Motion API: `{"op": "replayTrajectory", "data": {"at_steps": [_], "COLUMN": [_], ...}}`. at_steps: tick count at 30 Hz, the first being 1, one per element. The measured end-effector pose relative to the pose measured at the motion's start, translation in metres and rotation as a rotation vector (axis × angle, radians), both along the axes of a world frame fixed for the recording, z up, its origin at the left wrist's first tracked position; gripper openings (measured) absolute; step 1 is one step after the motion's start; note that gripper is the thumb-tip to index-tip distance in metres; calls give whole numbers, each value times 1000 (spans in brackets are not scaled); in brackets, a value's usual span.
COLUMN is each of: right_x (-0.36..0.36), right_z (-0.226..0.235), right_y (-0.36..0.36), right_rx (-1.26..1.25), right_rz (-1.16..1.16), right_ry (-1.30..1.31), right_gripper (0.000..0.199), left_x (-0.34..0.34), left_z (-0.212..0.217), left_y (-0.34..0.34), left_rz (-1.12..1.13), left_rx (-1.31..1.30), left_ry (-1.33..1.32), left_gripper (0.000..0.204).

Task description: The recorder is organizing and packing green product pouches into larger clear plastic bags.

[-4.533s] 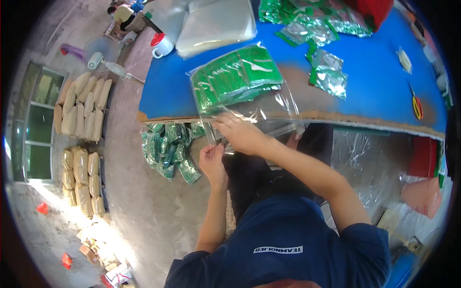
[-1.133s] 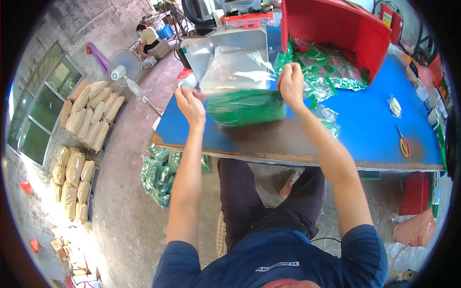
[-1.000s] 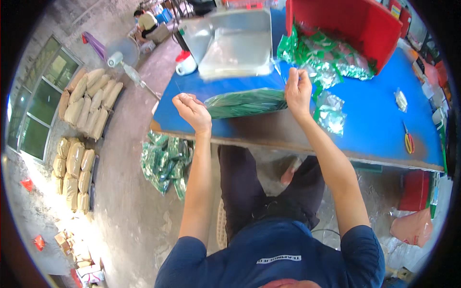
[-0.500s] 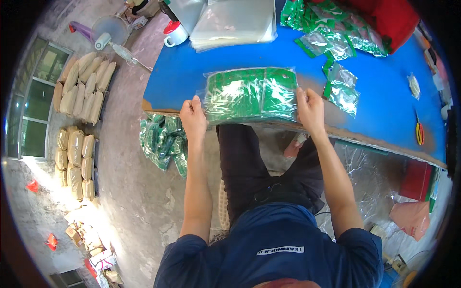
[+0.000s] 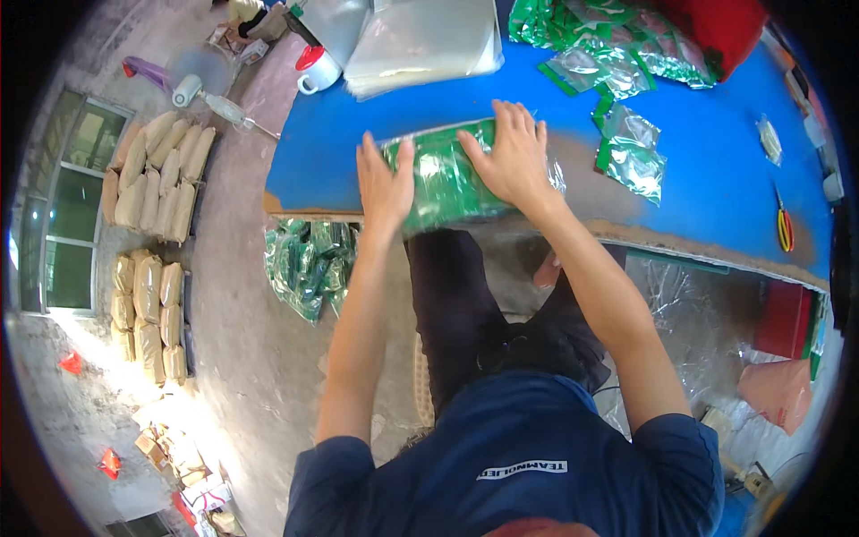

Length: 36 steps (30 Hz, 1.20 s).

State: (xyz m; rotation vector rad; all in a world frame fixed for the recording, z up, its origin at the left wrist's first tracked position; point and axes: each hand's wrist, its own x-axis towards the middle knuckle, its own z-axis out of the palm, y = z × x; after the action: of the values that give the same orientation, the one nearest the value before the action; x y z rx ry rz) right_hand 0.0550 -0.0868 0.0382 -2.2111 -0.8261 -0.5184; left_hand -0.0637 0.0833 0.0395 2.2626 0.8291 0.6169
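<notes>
A clear plastic bag filled with flat green packets [image 5: 438, 186] lies at the near edge of the blue table [image 5: 313, 161]. My left hand [image 5: 385, 186] rests against its left end, fingers stretched out and thumb apart. Spread flat over its right part is my right hand [image 5: 514, 159], with the fingers pointing away from me. Both hands press on the bag rather than grip it. The right hand hides much of the bag's right end.
A stack of clear plastic bags [image 5: 420, 49] lies at the back beside a white mug with a red lid [image 5: 318, 70]. Loose green-and-silver packets [image 5: 631, 152] lie to the right, with scissors [image 5: 785, 228] farther over. More bagged green packets [image 5: 304, 264] hang or sit below the table's left edge.
My hands have let go of the bag's two side edges and moved inward onto it. The right hand has shifted left and away from me, its fingers now spread flat.
</notes>
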Motion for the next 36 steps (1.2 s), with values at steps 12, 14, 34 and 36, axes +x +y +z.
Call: {"op": "replayTrajectory", "data": {"at_steps": [12, 14, 34, 36], "right_x": [7, 1, 14, 38], "right_z": [5, 5, 24, 15], "right_y": [-26, -16, -183, -195], "right_rx": [187, 195, -3, 31], "right_rz": [223, 292, 217, 80], "right_ry": [636, 684, 627, 166], "right_gripper": [64, 60, 31, 25], "left_x": [-79, -81, -296, -282], "left_z": [-87, -97, -88, -85], "left_y": [-95, -85, 181, 194], "left_rz": [239, 264, 644, 866], "left_rx": [-445, -490, -883, -1195], "left_ry": [-690, -706, -1170, -1050], "left_gripper": [49, 51, 67, 73]}}
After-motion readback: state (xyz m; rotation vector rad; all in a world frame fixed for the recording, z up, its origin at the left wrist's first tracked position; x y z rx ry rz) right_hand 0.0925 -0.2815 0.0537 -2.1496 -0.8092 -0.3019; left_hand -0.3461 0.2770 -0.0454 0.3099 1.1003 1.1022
